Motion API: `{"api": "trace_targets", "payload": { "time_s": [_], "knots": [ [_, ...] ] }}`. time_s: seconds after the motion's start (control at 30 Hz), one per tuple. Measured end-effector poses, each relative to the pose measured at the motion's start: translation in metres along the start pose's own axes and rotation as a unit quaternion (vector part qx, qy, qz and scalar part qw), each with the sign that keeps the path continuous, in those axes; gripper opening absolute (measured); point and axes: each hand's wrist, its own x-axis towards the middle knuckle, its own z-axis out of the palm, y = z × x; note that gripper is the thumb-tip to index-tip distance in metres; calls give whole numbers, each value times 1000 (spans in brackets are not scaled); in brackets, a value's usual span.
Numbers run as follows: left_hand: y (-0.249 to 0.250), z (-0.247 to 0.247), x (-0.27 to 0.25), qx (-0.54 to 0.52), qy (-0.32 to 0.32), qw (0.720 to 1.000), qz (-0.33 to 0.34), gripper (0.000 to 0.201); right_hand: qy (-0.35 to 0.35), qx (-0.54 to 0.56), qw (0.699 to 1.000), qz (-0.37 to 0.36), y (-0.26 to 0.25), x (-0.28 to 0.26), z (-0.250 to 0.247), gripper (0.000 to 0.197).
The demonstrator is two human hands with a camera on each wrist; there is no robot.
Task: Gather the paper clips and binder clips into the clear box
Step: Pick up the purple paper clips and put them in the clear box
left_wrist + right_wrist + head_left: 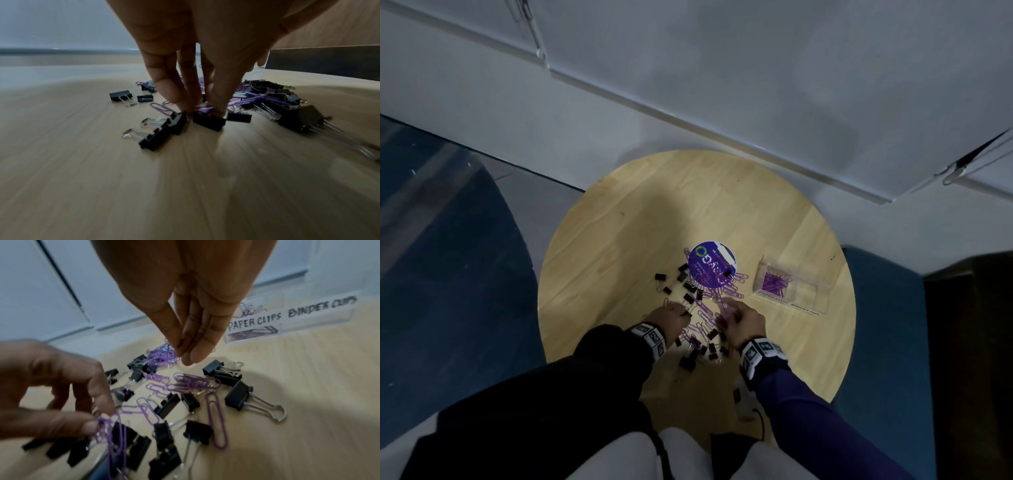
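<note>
Head view has both hands low over the scatter at the near side of the round table [619, 212]. The left hand [671, 317] is clasped on a small bunch of purple paper clips [107, 426], pinched at thumb and fingertips, seemingly just clear of the wood, though blur makes that unsure. The right hand [743, 322] hangs with straight, closed-up fingers [195, 352] and grasps nothing. Black binder clips [688, 361] lie mixed among them. From the hands, the clear box [791, 286] sits at about two o'clock, its long axis running from ten to four, a few paper clips in its far compartment. The right hand is nearer it, so the left would have to reach across. A purple round lid [711, 262] lies at twelve o'clock
</note>
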Motion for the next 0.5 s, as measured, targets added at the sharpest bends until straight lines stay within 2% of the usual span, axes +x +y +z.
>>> {"api": "trace_targets", "payload": {
  "time_s": [0.17, 0.27, 0.37, 0.5],
  "knots": [
    [1, -3, -6, 10, -16, 1000, 4, 42, -15, 90, 994, 65, 8, -11, -16, 9],
    [1, 0, -7, 32, -23, 999, -6, 41, -23, 176, 976, 125, 13, -16, -19, 17],
    [-1, 4, -10, 15, -30, 999, -14, 46, -25, 267, 956, 116, 6, -24, -25, 18],
    [-10, 5, -18, -58, -42, 997, -24, 64, -41, 323, 941, 95, -4, -31, -20, 29]
  ]
}}
